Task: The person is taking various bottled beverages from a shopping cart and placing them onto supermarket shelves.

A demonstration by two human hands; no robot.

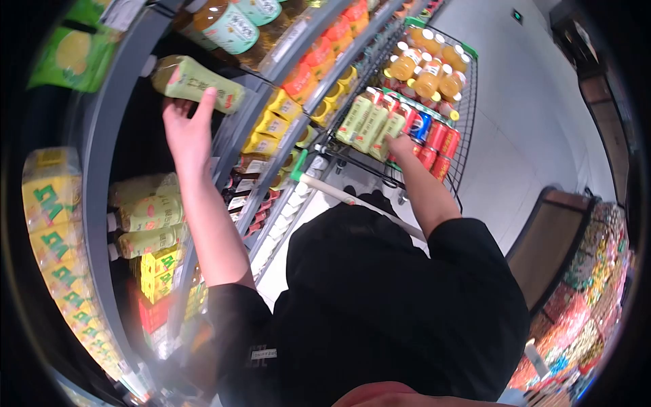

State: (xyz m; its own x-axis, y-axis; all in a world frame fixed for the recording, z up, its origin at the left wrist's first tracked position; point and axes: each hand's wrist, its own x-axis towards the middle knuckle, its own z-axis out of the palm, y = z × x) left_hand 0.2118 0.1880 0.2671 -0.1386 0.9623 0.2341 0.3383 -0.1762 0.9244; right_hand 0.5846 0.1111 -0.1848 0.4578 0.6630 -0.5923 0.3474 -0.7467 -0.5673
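Note:
My left hand (188, 129) is closed around the lower part of a drink bottle (196, 83) with a pale green label. Its thumb lies over the label, and the bottle is tilted on its side at the shelf opening. Down in the shopping cart, my right hand (400, 144) grips a pale green drink bottle (387, 133); its fingertips are partly hidden. Two similar green-labelled bottles lie beside that one, next to red cans (441, 139) and a blue can (420, 127). Bottles of orange drink (428, 78) stand at the cart's far end.
Grey store shelves (102, 142) run along my left, with more green-labelled bottles (152, 214) and yellow drink packs (54, 203). The cart's handle (325, 188) is in front of my body. Tiled floor (505, 95) extends to the right, near a bin of colourful packets (583, 298).

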